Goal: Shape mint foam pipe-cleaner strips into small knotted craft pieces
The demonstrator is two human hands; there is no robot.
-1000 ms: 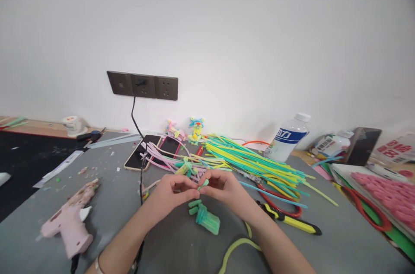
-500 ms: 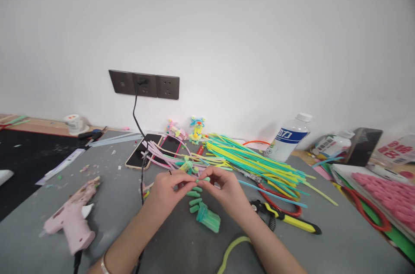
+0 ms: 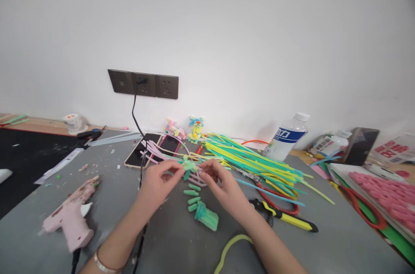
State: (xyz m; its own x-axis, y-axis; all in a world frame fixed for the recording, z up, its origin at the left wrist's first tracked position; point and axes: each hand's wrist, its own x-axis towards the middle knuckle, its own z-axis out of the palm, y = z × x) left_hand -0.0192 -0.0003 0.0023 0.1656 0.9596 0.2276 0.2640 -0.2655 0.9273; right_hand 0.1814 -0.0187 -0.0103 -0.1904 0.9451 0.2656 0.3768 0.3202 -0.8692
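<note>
My left hand (image 3: 162,182) is closed in a pinch, its fingertips on the left side of a small green and yellow pipe-cleaner figure (image 3: 188,164). On the figure's other side, my right hand (image 3: 221,182) has its thumb and fingers pressed together; what they hold is too small to make out. Below the hands lie several short green pipe-cleaner pieces (image 3: 193,200). Next to them is a green bundle (image 3: 207,218) of short fuzzy lengths, bound at one end. A yellow-green pipe cleaner (image 3: 227,248) curves near the front of the grey table mat (image 3: 175,243).
Left is a pink glue gun (image 3: 73,218); a black cord (image 3: 138,125) runs past my left arm. Behind are a phone (image 3: 139,153), pink strands, a pile of pipe cleaners (image 3: 253,161) and two small figures. On the right are yellow-handled pliers (image 3: 292,220) and a bottle (image 3: 287,135).
Both hands have moved slightly up and away, from a small green piece pinched between them to either side of the green and yellow figure. They are now farther apart.
</note>
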